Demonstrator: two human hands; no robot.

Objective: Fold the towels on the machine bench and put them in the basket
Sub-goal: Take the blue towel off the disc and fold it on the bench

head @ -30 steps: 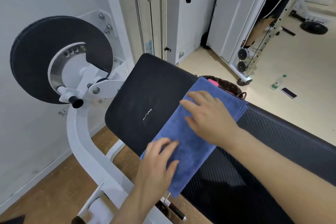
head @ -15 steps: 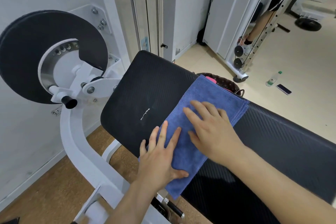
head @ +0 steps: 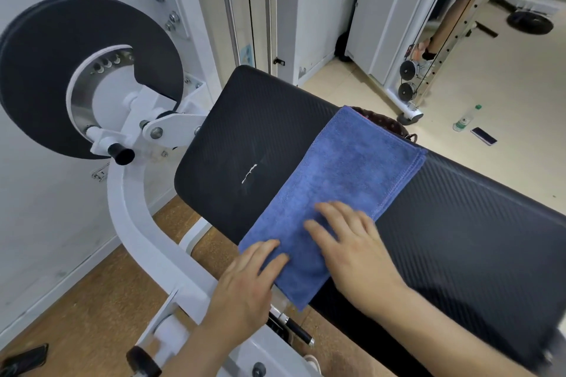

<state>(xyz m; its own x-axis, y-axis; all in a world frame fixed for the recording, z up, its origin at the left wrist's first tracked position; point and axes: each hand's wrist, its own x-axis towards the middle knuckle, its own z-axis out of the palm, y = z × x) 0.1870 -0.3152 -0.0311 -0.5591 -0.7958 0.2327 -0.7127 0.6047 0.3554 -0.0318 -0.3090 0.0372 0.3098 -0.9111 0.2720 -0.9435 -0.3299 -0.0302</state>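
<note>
A blue towel [head: 343, 180], folded into a long strip, lies across the black padded bench [head: 459, 223], its near end hanging over the front edge. My left hand [head: 245, 285] rests flat on the towel's near left corner with straight fingers. My right hand [head: 355, 251] presses flat on the near part of the towel, fingers spread. Behind the bench, past the towel's far end, only the rim of a dark woven basket [head: 395, 124] shows.
The machine's white frame [head: 137, 223] and a black weight disc [head: 61, 70] stand to the left. A bottle [head: 465, 121] and a dark flat phone-like object [head: 484, 135] lie on the floor at the right. A person's leg [head: 441, 30] is in the background.
Both hands have slid toward me along the towel to its near end. The left hand has moved from the towel's left edge to its near corner.
</note>
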